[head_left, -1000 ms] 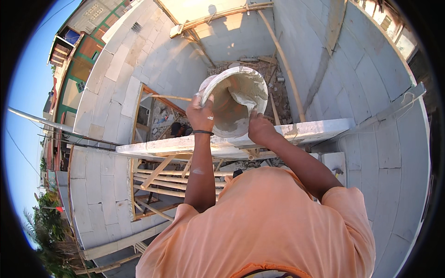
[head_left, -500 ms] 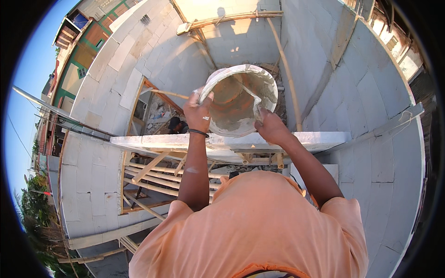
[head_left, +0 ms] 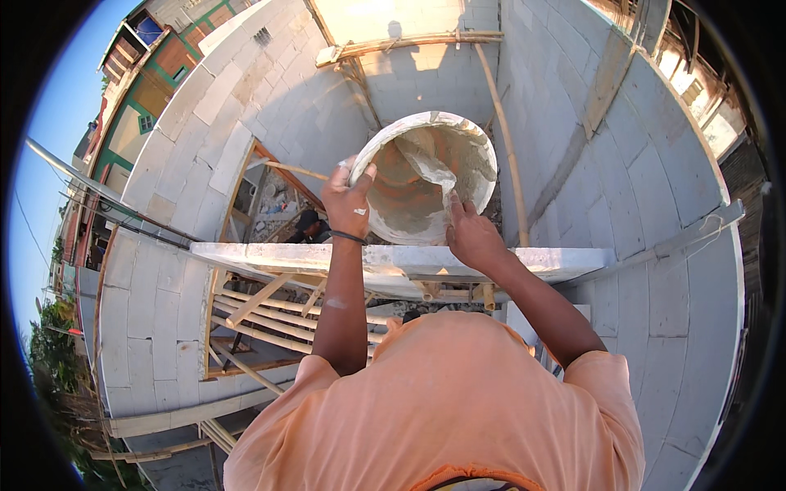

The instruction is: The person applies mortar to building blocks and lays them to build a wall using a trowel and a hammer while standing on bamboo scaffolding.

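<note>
A tilted bucket (head_left: 426, 176), smeared with mortar, is gripped at its rim: left hand (head_left: 348, 200) clamped at 9 o'clock, right hand (head_left: 471, 233) at 5. Its base is hidden. Beyond, a person (head_left: 307, 225) is half hidden below the wall (head_left: 393, 262).

Grey block walls (head_left: 270, 98) curve round the whole view, bright sun on the far one. A pale ledge of blocks (head_left: 286, 258) runs across the middle. Under it, a wooden frame of slats (head_left: 262, 315) leans in an opening. A bamboo pole (head_left: 499, 131) rises against the far corner, a timber beam (head_left: 409, 45) lying across the top. A person in a dark cap (head_left: 307, 225) shows below, perhaps crouching. Far left, a green and brown building (head_left: 147, 90) under blue sky.
</note>
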`<move>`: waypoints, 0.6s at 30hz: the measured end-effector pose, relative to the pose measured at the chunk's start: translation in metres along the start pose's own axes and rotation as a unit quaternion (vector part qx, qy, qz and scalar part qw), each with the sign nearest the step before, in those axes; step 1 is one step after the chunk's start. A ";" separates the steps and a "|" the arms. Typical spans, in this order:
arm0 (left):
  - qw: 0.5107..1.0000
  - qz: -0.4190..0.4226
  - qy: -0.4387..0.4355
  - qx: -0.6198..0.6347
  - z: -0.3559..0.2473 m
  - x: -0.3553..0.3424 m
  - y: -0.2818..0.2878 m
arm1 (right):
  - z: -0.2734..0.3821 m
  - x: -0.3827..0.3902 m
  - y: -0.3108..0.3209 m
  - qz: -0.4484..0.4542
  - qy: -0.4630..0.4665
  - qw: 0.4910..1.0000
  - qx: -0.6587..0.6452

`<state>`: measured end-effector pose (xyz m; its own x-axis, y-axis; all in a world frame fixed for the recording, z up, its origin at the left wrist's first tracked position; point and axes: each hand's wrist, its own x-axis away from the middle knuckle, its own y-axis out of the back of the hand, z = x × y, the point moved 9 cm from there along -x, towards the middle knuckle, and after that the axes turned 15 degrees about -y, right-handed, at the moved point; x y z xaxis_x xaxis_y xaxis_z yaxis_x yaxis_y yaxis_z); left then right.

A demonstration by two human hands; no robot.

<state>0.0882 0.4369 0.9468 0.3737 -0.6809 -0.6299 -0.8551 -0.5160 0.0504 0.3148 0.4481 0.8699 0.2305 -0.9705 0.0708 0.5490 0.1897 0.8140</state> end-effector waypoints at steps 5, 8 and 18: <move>1.000 -0.011 0.001 0.019 0.011 -0.002 0.003 | -0.001 0.011 -0.010 0.044 0.013 0.995 0.084; 1.000 -0.008 -0.001 0.028 0.009 -0.002 0.001 | 0.005 -0.006 0.013 -0.020 0.004 0.998 0.057; 1.000 -0.016 0.010 0.017 0.019 -0.004 0.003 | 0.002 -0.003 -0.007 -0.015 -0.007 0.997 0.078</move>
<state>0.0771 0.4479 0.9347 0.4072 -0.6753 -0.6149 -0.8547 -0.5190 0.0039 0.3082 0.4496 0.8652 0.2031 -0.9778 0.0517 0.4245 0.1355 0.8952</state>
